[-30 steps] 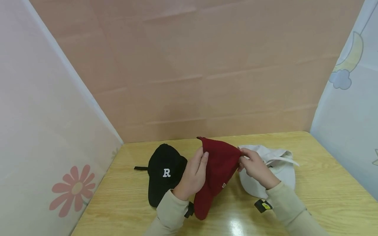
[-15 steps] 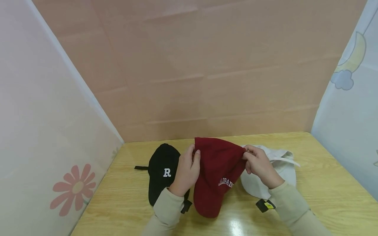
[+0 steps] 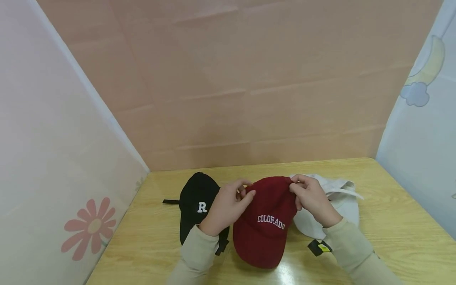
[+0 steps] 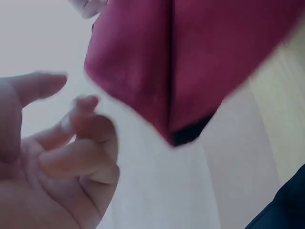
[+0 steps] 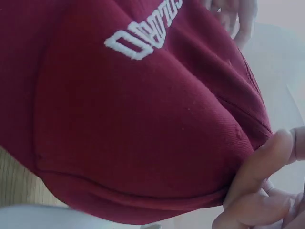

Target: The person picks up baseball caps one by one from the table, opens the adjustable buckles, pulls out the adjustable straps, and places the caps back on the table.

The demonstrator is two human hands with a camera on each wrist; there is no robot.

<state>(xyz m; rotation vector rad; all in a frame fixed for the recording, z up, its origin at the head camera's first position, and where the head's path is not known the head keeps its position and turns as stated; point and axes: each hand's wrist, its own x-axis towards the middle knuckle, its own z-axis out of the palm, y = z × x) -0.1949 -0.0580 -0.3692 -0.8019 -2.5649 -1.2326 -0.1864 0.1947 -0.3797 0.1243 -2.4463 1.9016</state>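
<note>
A dark red baseball cap (image 3: 260, 245) with white "COLORADO" lettering is held front-on, peak downward, above the table's middle. My right hand (image 3: 313, 198) pinches the top right of its crown between thumb and fingers, and the right wrist view shows the fingers (image 5: 257, 176) bunching the fabric. Beside the crown's upper left is my left hand (image 3: 228, 206). In the left wrist view its loosely bent fingers (image 4: 90, 143) are apart from the cap. A black cap (image 3: 196, 190) with a white "R" lies to the left, partly behind the left hand. Behind the right hand sits a white cap (image 3: 345, 215).
The wooden table (image 3: 135, 249) runs back to a pinkish-brown backdrop (image 3: 228, 99). Pale printed side panels stand at the left (image 3: 46, 158) and right (image 3: 424, 150). A small black piece with a yellow patch (image 3: 319, 247) is beside the right sleeve.
The red cap has turned from side-on to face forward, showing its whole lettering, and its crown has come lower. My left hand has come off its edge; the right keeps its pinch.
</note>
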